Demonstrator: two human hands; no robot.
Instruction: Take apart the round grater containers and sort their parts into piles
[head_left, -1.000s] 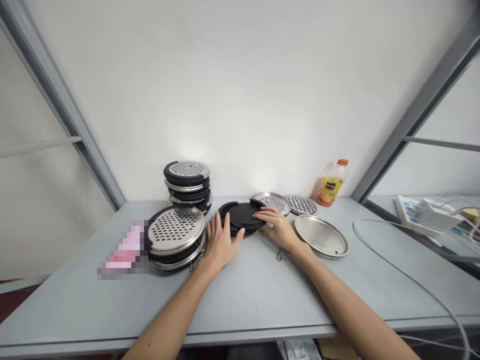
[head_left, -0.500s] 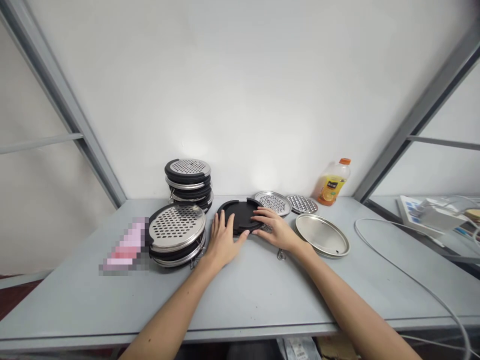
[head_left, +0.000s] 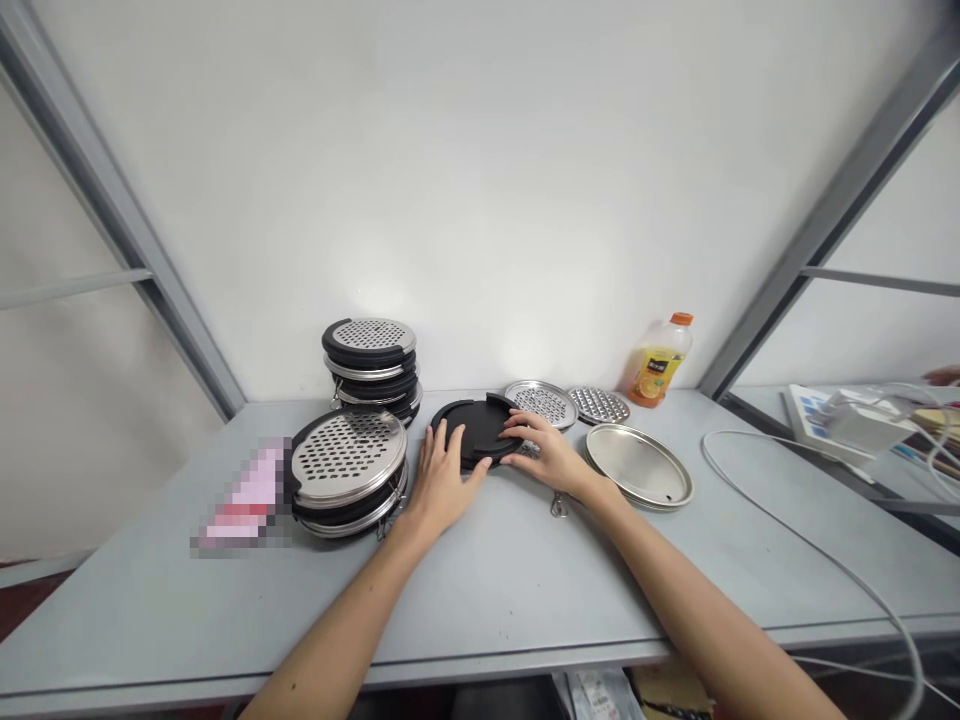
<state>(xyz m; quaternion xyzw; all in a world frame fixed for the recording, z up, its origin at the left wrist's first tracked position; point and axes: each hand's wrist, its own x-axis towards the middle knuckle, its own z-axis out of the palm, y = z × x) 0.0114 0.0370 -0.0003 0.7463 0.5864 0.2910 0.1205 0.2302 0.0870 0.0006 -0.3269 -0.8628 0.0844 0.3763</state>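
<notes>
A round black base lies flat on the grey table, between my two hands. My left hand rests on its left and front edge with the fingers spread. On the right side of the base, my right hand lies with its fingers apart, their tips on the black rim. A metal clasp shows just below my right hand. Behind that hand is a round perforated grater plate, and beside it a second grater disc. Plain round metal plates are stacked to the right.
Left of my hands stands a stack of graters with black rims, with a taller stack behind it. A blurred pink item lies far left. An orange-capped bottle, a white cable and a power strip are at the right.
The view has shifted slightly, moving things a little to the left. Part of another person's hand now shows at the far right edge. My hands stay on the black base.
</notes>
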